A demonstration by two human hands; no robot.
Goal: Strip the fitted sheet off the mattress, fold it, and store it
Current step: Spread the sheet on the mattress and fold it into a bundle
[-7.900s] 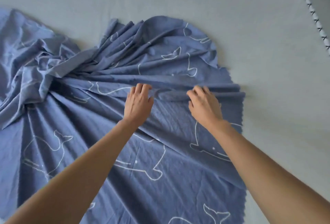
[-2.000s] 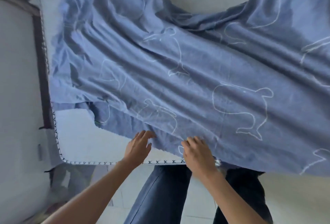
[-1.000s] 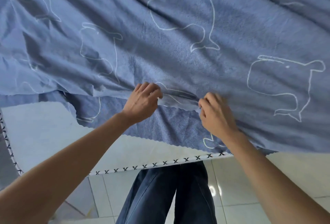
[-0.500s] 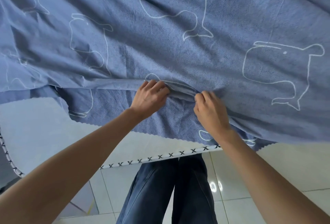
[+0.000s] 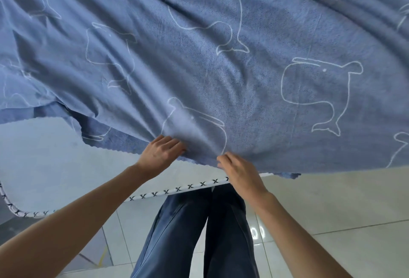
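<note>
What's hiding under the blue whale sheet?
Under the sheet lies the pale mattress; only its near corner and stitched edge show. The rest is covered, so anything else under there can't be seen.

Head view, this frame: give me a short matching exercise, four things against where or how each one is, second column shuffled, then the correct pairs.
Things:
1. blue whale-print sheet
2. left hand
3. mattress edge with cross-stitch piping
4. floor tiles

Places or states:
A. bare, light-coloured, at the near left
B. grip on the sheet's near edge, beside the right hand
C. glossy, beneath the person's legs
D. spread across the bed, filling the upper view

Pairs: 1-D, 2-B, 3-A, 4-C
</note>
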